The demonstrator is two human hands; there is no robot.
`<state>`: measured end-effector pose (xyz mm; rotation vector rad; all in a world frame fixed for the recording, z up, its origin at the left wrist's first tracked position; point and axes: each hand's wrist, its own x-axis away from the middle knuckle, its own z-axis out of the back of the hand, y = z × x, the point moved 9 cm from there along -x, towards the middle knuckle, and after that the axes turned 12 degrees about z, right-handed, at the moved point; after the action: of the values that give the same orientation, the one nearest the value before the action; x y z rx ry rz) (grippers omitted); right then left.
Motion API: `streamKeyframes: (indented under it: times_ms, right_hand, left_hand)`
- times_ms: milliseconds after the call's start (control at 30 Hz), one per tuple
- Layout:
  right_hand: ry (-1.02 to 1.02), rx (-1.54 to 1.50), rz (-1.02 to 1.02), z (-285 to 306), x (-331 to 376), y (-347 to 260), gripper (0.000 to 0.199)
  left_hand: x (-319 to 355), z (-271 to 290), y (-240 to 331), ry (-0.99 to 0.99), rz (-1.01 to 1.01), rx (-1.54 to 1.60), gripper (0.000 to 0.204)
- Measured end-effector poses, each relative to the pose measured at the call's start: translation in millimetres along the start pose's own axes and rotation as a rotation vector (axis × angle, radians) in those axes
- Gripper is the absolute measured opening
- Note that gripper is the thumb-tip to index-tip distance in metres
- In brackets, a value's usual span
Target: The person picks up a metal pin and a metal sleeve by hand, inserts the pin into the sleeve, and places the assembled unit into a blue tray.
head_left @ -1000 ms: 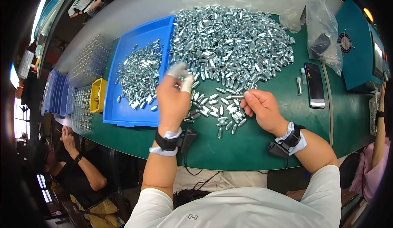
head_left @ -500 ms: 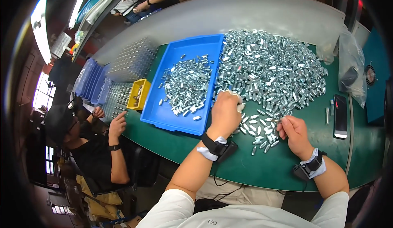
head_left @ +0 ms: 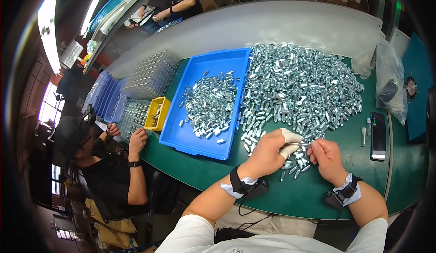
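In front of me, my left hand (head_left: 267, 154), with pale covers on thumb and forefinger, is closed in a pinch on a small shiny metal fitting (head_left: 296, 144). My right hand (head_left: 328, 158) pinches a slim metal rod (head_left: 307, 145), whose tip meets the fitting between my fingertips. The exact contact is too small to make out. Below and around the fingers lie several loose silvery fittings (head_left: 297, 162) on the green tabletop (head_left: 268, 191). A large heap of the same fittings (head_left: 299, 89) rises just beyond both hands.
Left of the heap stands a blue tray (head_left: 190, 146) partly filled with fittings. Beyond it are a yellow bin (head_left: 161, 104) and clear racks of parts (head_left: 152, 73). A phone (head_left: 378, 137) and a plastic bag (head_left: 390, 78) lie right. A co-worker (head_left: 100, 162) sits at left.
My left hand has moved from the heap's edge beside the tray, rightward and nearer, to meet my right hand. The right hand stays almost in place with the rod.
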<state>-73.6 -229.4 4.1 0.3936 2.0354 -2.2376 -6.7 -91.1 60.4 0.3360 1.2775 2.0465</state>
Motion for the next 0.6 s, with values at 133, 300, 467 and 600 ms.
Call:
streamKeyframes:
  times_ms: [133, 300, 467, 600]
  right_hand:
    - [-0.005, 0.079, 0.024, -1.1, 2.9, -4.0, 0.033]
    - [-0.084, 0.161, 0.069, -5.2, 2.1, -6.9, 0.033]
    - [-0.089, 0.157, 0.087, -8.8, -9.7, -15.1, 0.03]
    - [-0.051, 0.07, 0.035, -1.9, -6.6, -3.7, 0.031]
  left_hand:
    - [6.4, -1.2, 9.4, 0.064, -0.197, -0.155, 0.018]
    - [4.5, -26.0, -4.6, -0.159, 0.014, -0.024, 0.014]
    - [4.9, -20.9, -34.1, -0.139, 0.363, 0.448, 0.019]
    - [-0.6, -26.6, -31.7, -0.151, 0.324, 0.466, 0.019]
